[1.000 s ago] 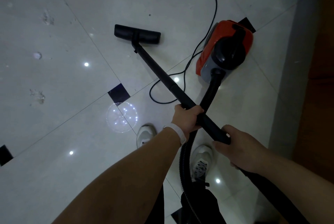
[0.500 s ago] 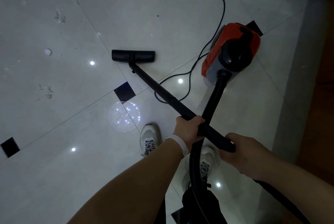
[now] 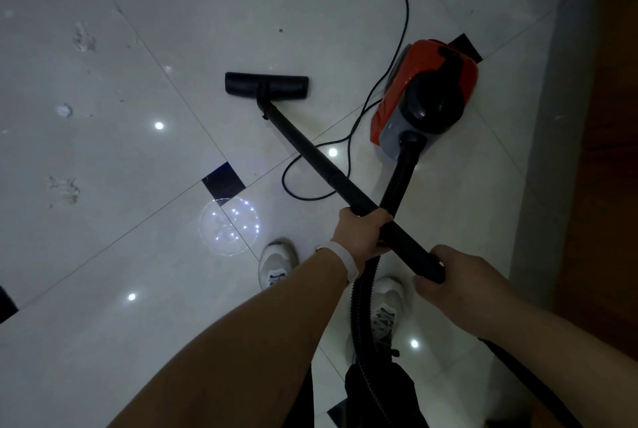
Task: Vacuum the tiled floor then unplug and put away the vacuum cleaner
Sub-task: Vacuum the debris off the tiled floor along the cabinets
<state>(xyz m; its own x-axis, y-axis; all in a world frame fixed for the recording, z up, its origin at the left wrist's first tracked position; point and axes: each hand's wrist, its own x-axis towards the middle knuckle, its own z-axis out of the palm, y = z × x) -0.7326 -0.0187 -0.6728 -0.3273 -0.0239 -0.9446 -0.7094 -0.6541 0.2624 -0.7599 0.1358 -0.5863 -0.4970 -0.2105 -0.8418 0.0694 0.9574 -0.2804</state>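
**Both hands on the vacuum tube, brush head on the tiles**

The black tube (image 3: pixel 303 148) runs on a slant from the middle of the frame down to the lower right. The left hand (image 3: pixel 362 232) grips it about halfway along, just right of centre. Its fingers (image 3: pixel 374 217) curl over the top of the tube, and a white wristband (image 3: pixel 345 260) sits on the wrist. The right hand (image 3: pixel 459 279) holds the near end of the tube further towards the lower right, fingers (image 3: pixel 448 255) wrapped round it, so a short bare stretch of tube shows between the two hands.

At the far end, the flat brush head (image 3: pixel 266 88) lies on the white tiled floor (image 3: pixel 172 13), a little above centre.

The red and black vacuum cleaner (image 3: pixel 428 96) stands on the floor at the upper right, well apart from the brush head. Its ribbed hose (image 3: pixel 400 179) leaves the near side, passes behind the tube right by the left hand's fingers, and drops between the two white shoes (image 3: pixel 276 263). The power cord (image 3: pixel 404 6) trails from the top edge of the frame down past the cleaner's left side (it loops on the tiles under the tube).

A small black tile (image 3: pixel 223 180) lies left of the tube.
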